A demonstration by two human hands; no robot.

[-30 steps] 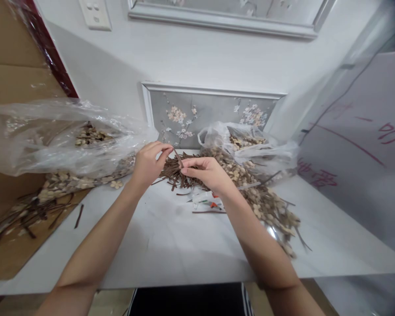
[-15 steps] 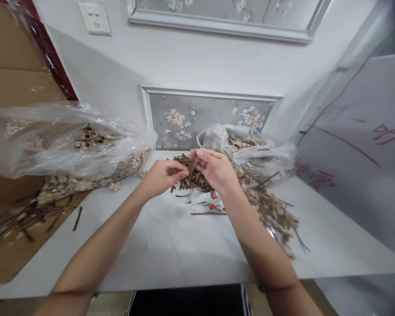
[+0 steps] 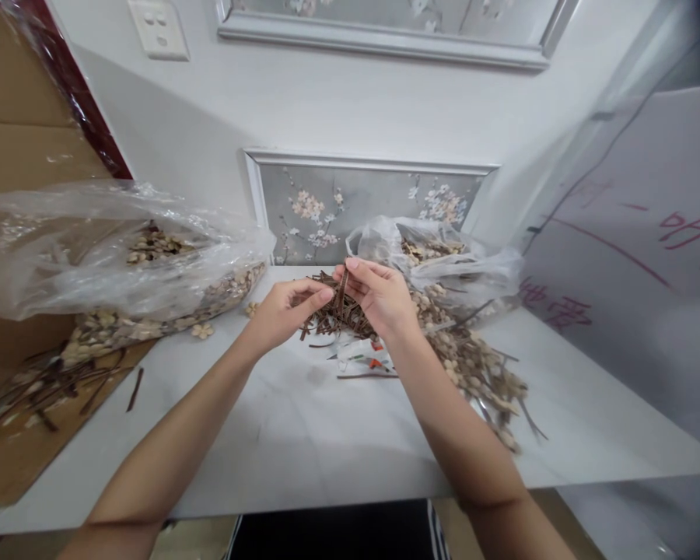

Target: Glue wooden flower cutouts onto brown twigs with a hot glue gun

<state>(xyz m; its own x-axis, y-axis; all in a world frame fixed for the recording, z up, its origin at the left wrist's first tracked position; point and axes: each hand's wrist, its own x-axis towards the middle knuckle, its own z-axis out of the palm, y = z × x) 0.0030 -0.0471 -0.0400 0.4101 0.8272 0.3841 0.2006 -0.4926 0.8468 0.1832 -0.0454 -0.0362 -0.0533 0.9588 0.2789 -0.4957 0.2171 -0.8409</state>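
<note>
One or more brown strips (image 3: 342,294) are pinched by the right hand (image 3: 383,299) at the pile (image 3: 327,317) near the far edge of the desk (image 3: 315,435), apparently for separation; whether anything is gripped by the left hand (image 3: 281,313) cannot be told.

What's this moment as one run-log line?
left hand: near brown strip pile, hold unclear | right hand: pinching at least one brown strip | cream flower pieces: on both sides
</note>
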